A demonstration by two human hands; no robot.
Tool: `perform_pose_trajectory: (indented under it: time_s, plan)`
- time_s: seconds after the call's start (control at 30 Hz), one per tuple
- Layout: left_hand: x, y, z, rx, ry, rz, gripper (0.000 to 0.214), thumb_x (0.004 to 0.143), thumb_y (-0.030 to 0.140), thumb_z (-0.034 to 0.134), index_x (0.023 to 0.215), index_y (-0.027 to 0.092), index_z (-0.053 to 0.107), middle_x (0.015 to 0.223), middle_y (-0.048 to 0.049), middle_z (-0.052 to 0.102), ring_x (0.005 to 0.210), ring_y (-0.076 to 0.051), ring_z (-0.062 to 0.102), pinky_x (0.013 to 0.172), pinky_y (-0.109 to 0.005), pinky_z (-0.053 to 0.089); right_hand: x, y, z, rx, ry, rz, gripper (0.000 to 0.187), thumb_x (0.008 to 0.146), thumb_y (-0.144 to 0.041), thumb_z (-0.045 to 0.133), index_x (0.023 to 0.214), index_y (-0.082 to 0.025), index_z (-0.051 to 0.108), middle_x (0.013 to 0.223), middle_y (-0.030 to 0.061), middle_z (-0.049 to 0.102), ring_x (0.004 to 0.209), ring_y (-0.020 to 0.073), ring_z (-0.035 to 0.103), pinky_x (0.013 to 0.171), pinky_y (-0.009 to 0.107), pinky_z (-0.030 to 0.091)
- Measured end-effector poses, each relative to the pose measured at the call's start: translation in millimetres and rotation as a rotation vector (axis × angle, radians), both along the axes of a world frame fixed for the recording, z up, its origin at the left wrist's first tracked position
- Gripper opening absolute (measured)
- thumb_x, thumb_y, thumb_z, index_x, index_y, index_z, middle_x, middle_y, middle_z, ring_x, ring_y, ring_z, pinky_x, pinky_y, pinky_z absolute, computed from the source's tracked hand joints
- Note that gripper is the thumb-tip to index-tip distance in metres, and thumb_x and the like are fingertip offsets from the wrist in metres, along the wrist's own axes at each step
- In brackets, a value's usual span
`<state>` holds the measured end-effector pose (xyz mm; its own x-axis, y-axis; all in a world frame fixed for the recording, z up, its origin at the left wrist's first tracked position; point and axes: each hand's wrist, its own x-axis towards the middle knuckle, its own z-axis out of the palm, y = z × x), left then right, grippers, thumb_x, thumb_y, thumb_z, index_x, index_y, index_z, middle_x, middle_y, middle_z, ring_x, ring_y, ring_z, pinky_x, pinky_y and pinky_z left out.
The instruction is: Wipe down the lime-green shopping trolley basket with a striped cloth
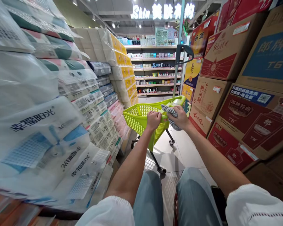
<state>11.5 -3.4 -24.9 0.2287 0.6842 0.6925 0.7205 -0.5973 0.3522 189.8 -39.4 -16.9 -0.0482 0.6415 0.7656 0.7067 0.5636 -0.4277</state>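
A lime-green shopping cart point(138, 121) with a perforated basket stands on wheels in front of my knees. My left hand point(153, 120) is closed round its near handle. To the right of it, my right hand point(181, 118) grips a grey-and-white striped cloth point(170, 112), which is bunched at the right end of the same handle. Part of the cloth hangs below my fingers. How far it wraps the handle is hidden by my hand.
Plastic-wrapped tissue packs point(44, 131) are piled high on the left. Stacked liquor cartons point(247, 116) line the right side. Beyond the cart, a pole point(177, 73) with a dark handle rises before shelves of small boxed goods point(155, 66). Pale floor tiles point(179, 150) run between the stacks.
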Motion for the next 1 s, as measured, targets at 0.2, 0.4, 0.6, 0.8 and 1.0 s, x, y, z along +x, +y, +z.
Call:
perform_pose_trajectory:
  time_s: [0.2,0.4,0.6,0.8,1.0]
  plan:
    - [20,-15,10.9,-0.101,-0.009,0.166,0.036,0.093,0.027,0.034,0.068,0.019,0.059,0.077,-0.0072,0.067,0.070,-0.018,0.057,0.067,-0.030,0.035,-26,1,0.2,-0.001,-0.077,-0.039,0.031,0.081,-0.033,0.051,0.109,-0.023,0.063,0.106,0.0067,0.062,0.101,0.0240,0.056,0.090,0.038,0.045]
    - [16,-6,-2.2,0.010,0.017,0.106,0.044,0.096,0.033,0.030,0.058,0.019,0.050,0.066,-0.0044,0.061,0.064,-0.015,0.052,0.064,-0.029,0.032,-3,23,-1.7,-0.024,-0.118,-0.092,0.034,0.082,-0.033,0.050,0.111,-0.023,0.063,0.112,0.0067,0.061,0.102,0.0243,0.055,0.090,0.038,0.045]
    - [13,-1,-4.9,0.035,-0.062,0.096,0.044,0.094,0.032,0.034,0.053,0.019,0.042,0.059,-0.0018,0.054,0.061,-0.014,0.048,0.063,-0.028,0.030,1,28,-7.5,-0.002,-0.012,-0.145,0.032,0.082,-0.032,0.048,0.108,-0.021,0.063,0.110,0.0081,0.062,0.104,0.0251,0.054,0.092,0.040,0.044]
    - [9,-2,-7.0,0.020,-0.094,0.095,0.040,0.092,0.033,0.038,0.054,0.019,0.041,0.062,-0.0025,0.055,0.064,-0.015,0.049,0.065,-0.028,0.031,-40,-4,-16.7,0.019,-0.048,-0.051,0.034,0.086,-0.033,0.045,0.114,-0.019,0.060,0.114,0.0087,0.060,0.107,0.0233,0.052,0.095,0.034,0.040]
    - [4,-4,-7.0,0.048,-0.116,0.000,0.042,0.092,0.034,0.034,0.053,0.019,0.028,0.053,0.0012,0.042,0.057,-0.012,0.041,0.062,-0.027,0.029,-10,10,-7.7,-0.053,0.012,-0.132,0.035,0.085,-0.033,0.045,0.113,-0.019,0.060,0.114,0.0091,0.060,0.105,0.0245,0.053,0.091,0.038,0.043]
